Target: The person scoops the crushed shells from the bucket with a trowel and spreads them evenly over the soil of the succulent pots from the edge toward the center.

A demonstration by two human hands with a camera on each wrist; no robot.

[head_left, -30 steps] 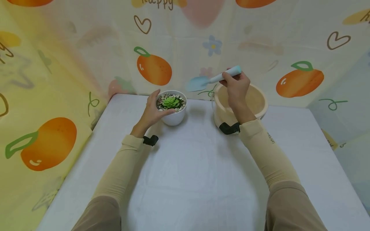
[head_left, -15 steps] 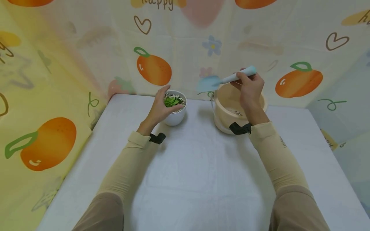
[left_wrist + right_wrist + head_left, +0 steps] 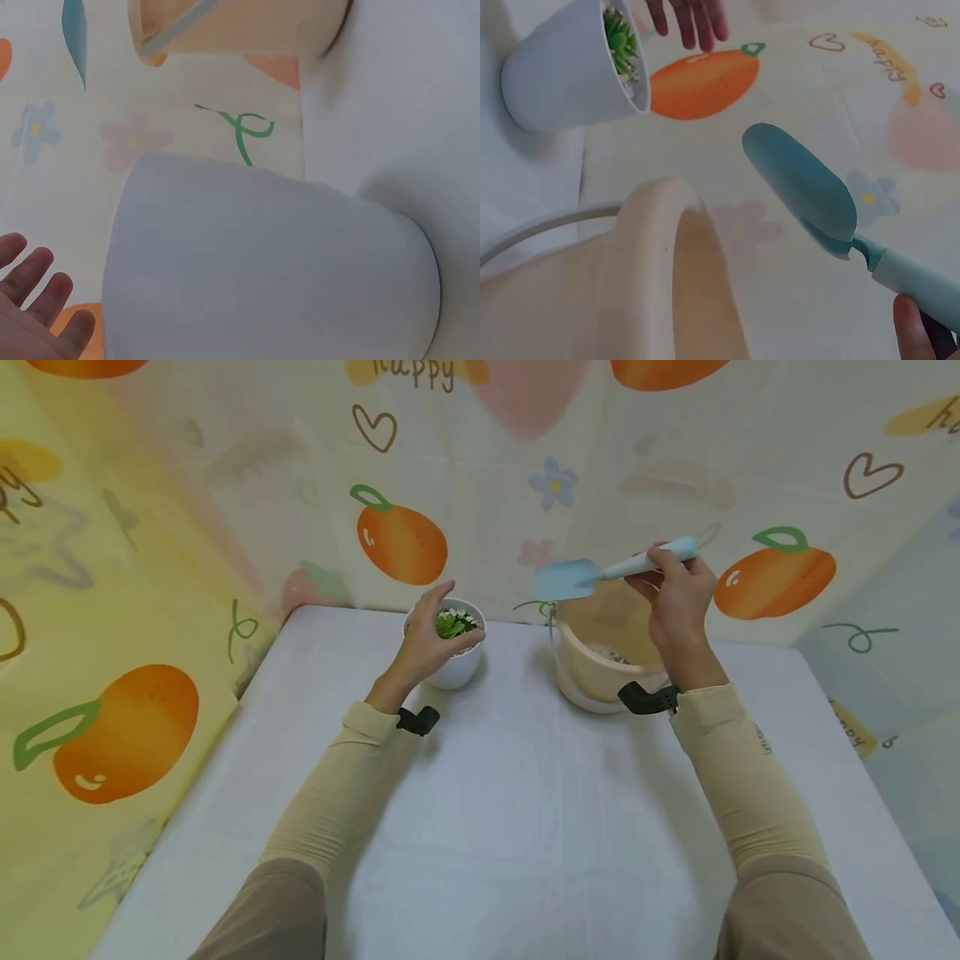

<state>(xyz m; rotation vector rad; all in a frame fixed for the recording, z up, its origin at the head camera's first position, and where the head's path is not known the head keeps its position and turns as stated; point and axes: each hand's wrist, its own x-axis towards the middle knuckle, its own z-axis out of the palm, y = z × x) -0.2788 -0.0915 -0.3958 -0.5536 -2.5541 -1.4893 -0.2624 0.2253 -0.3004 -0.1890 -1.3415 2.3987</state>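
Note:
My right hand (image 3: 682, 614) grips the pale handle of a small light-blue garden trowel (image 3: 567, 580) above a beige bucket (image 3: 596, 670). In the right wrist view the trowel's blade (image 3: 799, 176) looks bare. My left hand (image 3: 422, 652) hovers at the near left rim of a white pot (image 3: 452, 675), thumb and fingers spread. Its fingers stand apart from the pot wall (image 3: 262, 262) in the left wrist view. A green succulent (image 3: 452, 625) among pale pebbles fills the pot, partly hidden by that hand.
Some pebbles (image 3: 613, 656) lie on the bucket's bottom. A thin bail handle (image 3: 553, 647) hangs at its left side. Both containers stand near the back edge of the white-covered table (image 3: 480, 827), against a printed cloth backdrop (image 3: 495, 477).
My right hand has moved right with the trowel, uncovering more of the bucket's inside. My left hand has drifted slightly right over the pot, its fingers looser about the rim.

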